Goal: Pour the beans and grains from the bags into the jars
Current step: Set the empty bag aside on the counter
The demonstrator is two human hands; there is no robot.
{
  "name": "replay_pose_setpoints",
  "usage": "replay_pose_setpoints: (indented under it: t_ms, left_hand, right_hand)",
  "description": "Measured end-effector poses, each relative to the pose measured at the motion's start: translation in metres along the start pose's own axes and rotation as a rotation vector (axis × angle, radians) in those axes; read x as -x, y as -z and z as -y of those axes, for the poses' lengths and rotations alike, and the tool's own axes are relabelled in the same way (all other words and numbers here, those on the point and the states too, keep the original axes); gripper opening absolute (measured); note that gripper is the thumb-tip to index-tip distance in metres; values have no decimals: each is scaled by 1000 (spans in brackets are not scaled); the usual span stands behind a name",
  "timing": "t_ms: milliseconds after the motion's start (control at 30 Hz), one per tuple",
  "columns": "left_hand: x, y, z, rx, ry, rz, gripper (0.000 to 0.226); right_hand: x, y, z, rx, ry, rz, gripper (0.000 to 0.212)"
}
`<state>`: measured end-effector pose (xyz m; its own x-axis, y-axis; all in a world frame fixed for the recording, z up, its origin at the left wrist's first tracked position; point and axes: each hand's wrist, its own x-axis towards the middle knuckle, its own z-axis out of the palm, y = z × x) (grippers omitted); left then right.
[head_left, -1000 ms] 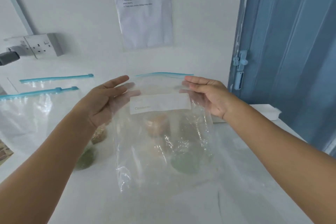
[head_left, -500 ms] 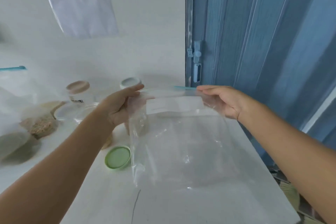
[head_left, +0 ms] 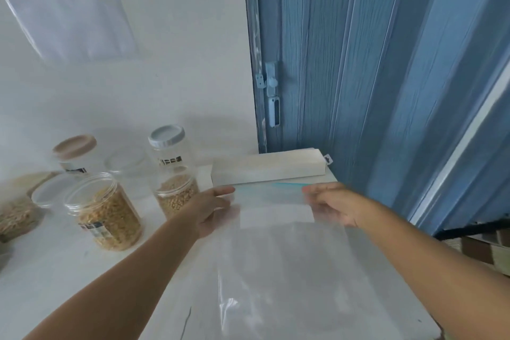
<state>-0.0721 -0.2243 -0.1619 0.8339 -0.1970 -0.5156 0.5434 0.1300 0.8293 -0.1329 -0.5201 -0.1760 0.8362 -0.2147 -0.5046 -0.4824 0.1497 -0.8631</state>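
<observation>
Bag [head_left: 289, 251] first: it is see-through, looks empty, and hangs over the right end of the white surface [head_left: 82, 279] with its blue zip edge at the top. The left hand [head_left: 211, 211] holds one top corner, fingers curled onto the plastic. The right hand [head_left: 335, 205] holds the other top corner the same way. It is a bit blurry there, so how tight the hold is, I cannot tell.

Two open jars sit just to the left. The front jar [head_left: 106, 212] is nearly full of yellow-brown beans. The jar behind it [head_left: 176, 193] sits right beside the left wrist and is also filled. Neither has a lid on. A capped jar [head_left: 168, 146] stands further back.

I think the danger is that left arm. If it swings back toward the jars, it could knock the near one over and beans would roll everywhere. The bag is floppy too, so it could brush a jar or slide off the edge of the surface if dropped carelessly.
</observation>
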Motion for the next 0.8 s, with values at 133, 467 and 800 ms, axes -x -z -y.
replay_pose_setpoints:
  t_ms: [133,467,800]
  left_hand:
    - [-12,3,10,-152,-36,-37,28]
    - [-24,-9,3,-1317,-402,-212,48]
    - [-77,-46,-24,-1475,-631,-180,49]
  right_hand:
    - [-7,5,4,51,48,-34,31]
    - [-22,1,-11,278,82,-99,26]
    - [-25,8,-13,239,101,-92,25]
